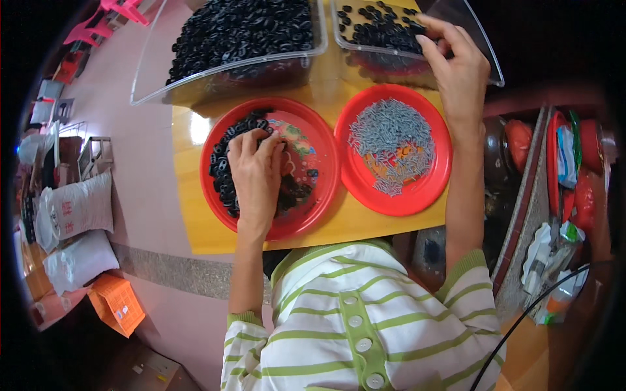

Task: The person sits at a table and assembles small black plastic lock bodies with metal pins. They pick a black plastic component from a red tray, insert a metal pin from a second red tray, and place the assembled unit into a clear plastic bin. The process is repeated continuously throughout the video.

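Observation:
My left hand (255, 173) reaches over a red plate (327, 189) that holds a ring of small black oval plastic pieces (223, 176). Its thumb and fingertips are drawn together at the pile, and whatever is between them is too small to make out. My right hand (460, 68) is at the near right part of a clear plastic bin (420, 49) with a thin layer of similar black pieces (375, 25). Thumb and index finger are apart there, with the other fingers curled behind. A second red plate (443, 176) holds a heap of small grey screws (391, 127).
A larger clear bin (228, 65) heaped with black pieces stands at the far left of the yellow table (208, 244). White sacks (85, 205) and an orange basket (117, 303) are on the floor at left. Jars and bagged goods (554, 267) crowd the right; a black cable (535, 303) runs there.

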### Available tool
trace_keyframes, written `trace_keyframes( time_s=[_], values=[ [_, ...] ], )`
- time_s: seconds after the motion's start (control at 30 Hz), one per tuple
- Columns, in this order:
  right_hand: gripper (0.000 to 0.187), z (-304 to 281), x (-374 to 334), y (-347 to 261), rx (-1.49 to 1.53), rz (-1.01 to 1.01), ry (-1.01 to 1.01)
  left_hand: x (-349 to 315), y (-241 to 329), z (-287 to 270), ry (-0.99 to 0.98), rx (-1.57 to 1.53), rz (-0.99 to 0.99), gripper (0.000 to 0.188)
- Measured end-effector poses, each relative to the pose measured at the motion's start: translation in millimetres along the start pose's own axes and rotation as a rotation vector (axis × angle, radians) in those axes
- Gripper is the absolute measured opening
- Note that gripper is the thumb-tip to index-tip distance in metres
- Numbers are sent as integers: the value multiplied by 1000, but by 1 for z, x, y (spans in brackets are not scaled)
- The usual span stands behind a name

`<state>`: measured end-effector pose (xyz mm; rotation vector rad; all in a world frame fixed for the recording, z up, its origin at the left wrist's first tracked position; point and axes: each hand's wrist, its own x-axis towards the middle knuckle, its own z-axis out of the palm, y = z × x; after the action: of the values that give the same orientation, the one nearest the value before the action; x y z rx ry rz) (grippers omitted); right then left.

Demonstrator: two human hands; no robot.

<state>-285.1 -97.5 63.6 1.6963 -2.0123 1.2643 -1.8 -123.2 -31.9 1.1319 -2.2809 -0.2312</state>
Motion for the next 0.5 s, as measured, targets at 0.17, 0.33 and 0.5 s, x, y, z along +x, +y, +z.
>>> trace_keyframes(
  time_s=[0.17,0.33,0.5],
  values=[
    [27,-12,-23,-13,49,117,-43,-4,0,12,-51,45,-59,18],
    [7,-1,-105,-17,265,132,-538,-4,-1,12,-69,27,-67,14],
    [11,3,-147,-18,145,245,-616,-5,12,-1,-24,-21,-16,10]
  ],
)
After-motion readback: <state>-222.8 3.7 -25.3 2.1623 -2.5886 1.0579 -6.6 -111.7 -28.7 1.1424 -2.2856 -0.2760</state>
